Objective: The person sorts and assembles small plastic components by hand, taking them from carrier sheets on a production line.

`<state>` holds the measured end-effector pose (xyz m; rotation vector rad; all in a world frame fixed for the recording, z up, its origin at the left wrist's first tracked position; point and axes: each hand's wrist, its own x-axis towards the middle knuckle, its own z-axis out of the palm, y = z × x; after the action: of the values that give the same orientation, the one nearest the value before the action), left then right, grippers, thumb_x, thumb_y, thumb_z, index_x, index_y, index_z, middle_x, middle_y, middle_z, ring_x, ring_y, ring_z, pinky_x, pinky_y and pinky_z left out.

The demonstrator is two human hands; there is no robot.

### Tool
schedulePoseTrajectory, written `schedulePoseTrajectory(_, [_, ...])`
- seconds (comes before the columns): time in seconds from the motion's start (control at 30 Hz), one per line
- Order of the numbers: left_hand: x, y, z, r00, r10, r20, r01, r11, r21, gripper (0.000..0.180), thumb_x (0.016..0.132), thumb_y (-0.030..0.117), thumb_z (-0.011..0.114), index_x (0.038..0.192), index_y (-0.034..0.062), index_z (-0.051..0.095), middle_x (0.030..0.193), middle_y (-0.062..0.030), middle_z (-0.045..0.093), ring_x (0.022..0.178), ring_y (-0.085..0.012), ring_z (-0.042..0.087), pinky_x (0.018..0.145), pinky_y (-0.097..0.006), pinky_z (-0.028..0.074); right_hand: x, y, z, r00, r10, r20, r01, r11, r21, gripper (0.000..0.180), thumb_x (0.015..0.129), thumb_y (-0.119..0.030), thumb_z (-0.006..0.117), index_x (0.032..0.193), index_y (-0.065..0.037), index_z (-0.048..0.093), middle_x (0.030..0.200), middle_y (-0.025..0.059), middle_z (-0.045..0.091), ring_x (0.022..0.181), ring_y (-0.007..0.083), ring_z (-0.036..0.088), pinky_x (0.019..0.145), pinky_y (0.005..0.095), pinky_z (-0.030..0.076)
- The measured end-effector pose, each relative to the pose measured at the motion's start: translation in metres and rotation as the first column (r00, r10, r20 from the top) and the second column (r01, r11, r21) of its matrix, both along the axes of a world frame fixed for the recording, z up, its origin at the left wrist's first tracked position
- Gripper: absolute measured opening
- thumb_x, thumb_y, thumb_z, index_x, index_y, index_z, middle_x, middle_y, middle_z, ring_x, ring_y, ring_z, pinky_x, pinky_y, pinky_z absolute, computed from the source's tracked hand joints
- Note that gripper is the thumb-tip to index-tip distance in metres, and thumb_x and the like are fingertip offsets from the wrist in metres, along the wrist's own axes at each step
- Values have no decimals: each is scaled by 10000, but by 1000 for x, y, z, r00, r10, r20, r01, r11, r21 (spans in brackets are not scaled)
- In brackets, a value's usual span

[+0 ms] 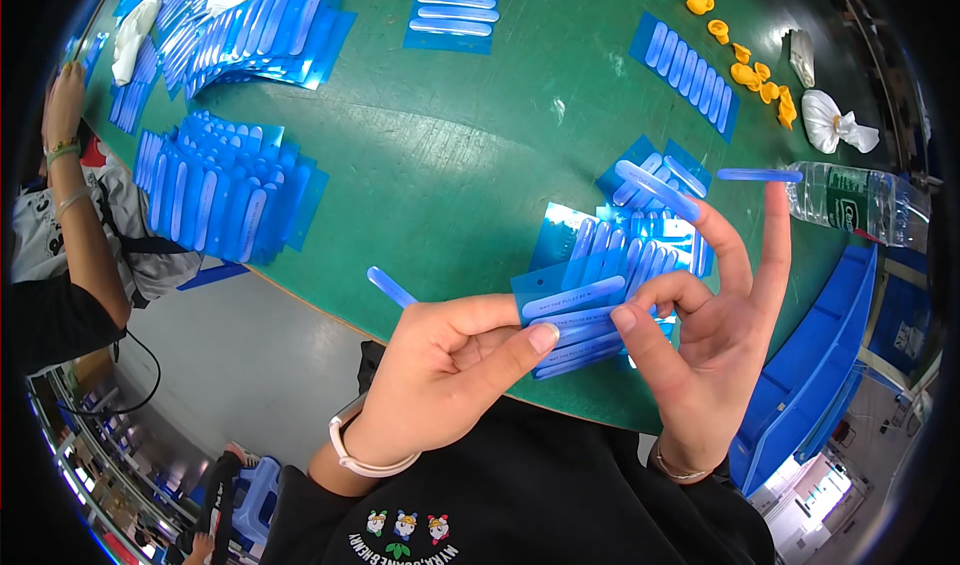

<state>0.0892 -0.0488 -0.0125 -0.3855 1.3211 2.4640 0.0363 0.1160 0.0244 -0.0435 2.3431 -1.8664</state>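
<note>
My left hand (440, 370) grips a translucent blue sheet (530, 283) bearing several rounded blue strips, its thumb pressed on the front. At the sheet's right edge, my right hand (710, 355) pinches the end of a blue strip (590, 320) between thumb and forefinger; whether that strip is off the sheet I cannot tell. Its other fingers are raised. One loose blue strip (657, 189) touches one raised fingertip, and another loose strip (760, 176) lies across a second. A further blue strip (390, 287) juts out beside my left hand, where its far end is hidden.
More strip sheets (655, 250) lie just beyond my hands on the green table (430, 165). Stacked sheets (225, 190) are at left. Yellow finger cots (745, 75), a white knotted pouch (838, 125) and a plastic bottle (860, 203) are at right. Another person's arm (75, 195) is at far left.
</note>
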Motion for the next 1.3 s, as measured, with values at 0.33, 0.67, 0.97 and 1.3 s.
schedulePoseTrajectory(0.33, [0,0,-2,1000,-24,-3,23,982,-185,134,894,50,569,951,-55,630,711,32,561,598,6,427,496,-170,335,0,0,0,999,-25,-29,26,999,34,1033,649,135,673,1436,-46,28,1262,185,419,721,148,600,676,236,487])
schedulePoseTrajectory(0.67, [0,-1,0,1000,-23,15,26,958,-285,132,886,62,585,921,-54,639,680,36,546,563,19,393,471,-161,296,4,-3,-7,931,4,-365,51,989,141,1104,625,116,724,1419,-28,-29,1339,305,339,705,199,662,566,211,532])
schedulePoseTrajectory(0.97, [-2,0,6,1000,-27,17,30,953,-301,223,893,54,570,1067,-81,600,899,-64,650,804,-56,567,710,-187,466,0,3,-9,864,-22,-504,120,979,163,1033,674,94,691,1419,-26,-14,1366,324,292,781,242,670,640,262,561])
schedulePoseTrajectory(1.3, [-2,3,8,998,58,-19,-60,981,-185,222,894,50,565,1069,-83,596,940,-84,653,847,-79,586,763,-209,481,-3,-3,-13,997,-37,-64,28,990,-139,1034,705,96,658,1435,-96,-49,1354,303,337,757,163,658,656,230,528])
